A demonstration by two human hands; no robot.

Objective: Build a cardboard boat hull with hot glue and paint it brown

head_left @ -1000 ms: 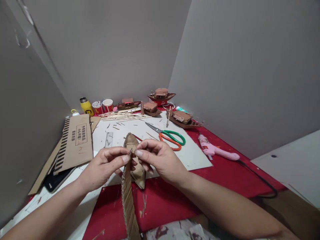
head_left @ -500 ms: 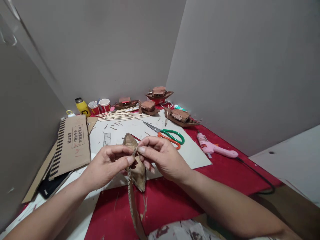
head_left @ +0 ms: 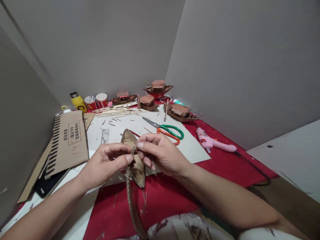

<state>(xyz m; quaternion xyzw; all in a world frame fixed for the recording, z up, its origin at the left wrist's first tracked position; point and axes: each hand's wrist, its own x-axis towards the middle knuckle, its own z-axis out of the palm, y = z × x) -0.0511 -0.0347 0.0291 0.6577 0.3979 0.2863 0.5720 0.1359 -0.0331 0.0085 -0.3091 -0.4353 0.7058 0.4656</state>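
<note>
The corrugated cardboard strip (head_left: 131, 200) is hanging from the hands over the near middle of the red-covered table (head_left: 110, 208). In the head view, a cardboard panel (head_left: 66, 151) on the left is showing boxed Chinese print turned sideways, "小心开箱!" being legible; the yellow bottle (head_left: 79, 102) at far left is bearing a black mark too small to read. The left hand (head_left: 107, 163) is pinching the strip between thumb and forefinger. The right hand (head_left: 162, 154) is bringing thumb and forefinger almost together beside the far end; whether they are gripping it, I cannot tell. The strip's long axis is running near to far, bowing slightly. Beneath the hands, a boat-shaped cardboard hull (head_left: 139, 174) is pointing far left to near right.
</note>
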